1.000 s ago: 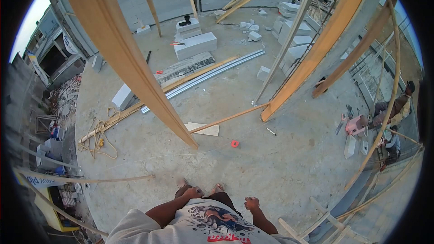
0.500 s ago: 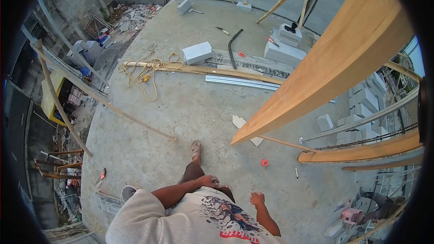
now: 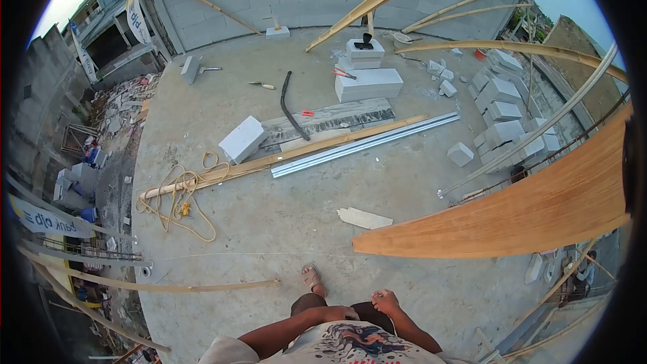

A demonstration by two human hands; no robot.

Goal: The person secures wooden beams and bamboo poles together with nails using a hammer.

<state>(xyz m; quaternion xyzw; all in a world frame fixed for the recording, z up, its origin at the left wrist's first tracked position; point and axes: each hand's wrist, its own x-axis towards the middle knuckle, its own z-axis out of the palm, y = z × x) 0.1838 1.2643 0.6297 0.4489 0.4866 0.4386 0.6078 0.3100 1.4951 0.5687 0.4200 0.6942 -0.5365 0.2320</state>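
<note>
My left hand [image 3: 342, 313] lies in front of my waist, close to the shirt [image 3: 357, 344], fingers curled inward. Just right of it, my right hand [image 3: 385, 301] is raised a little over my dark shorts [image 3: 309, 303], its fingers folded into a loose fist. What either hand holds, if anything, is too small to make out. Ahead of my sandalled foot [image 3: 312, 276], a thin string [image 3: 256, 254] stretches across the concrete floor [image 3: 269, 216]. A wide wooden plank [image 3: 499, 222] comes in from the right, its end near a pale broken board [image 3: 364, 218].
Yellow rope [image 3: 183, 209] lies tangled over bamboo poles [image 3: 236, 168] beside metal channels [image 3: 364, 146]. White blocks [image 3: 368, 85] stand ahead, with more blocks [image 3: 499, 111] stacked right. A wooden pole [image 3: 202, 288] slants in at left. Rubble [image 3: 125, 104] lies beyond the left floor edge.
My view has swung right and up, toward the block wall. The plank now appears lower and flatter on the right. My right hand has come closer to my left.
</note>
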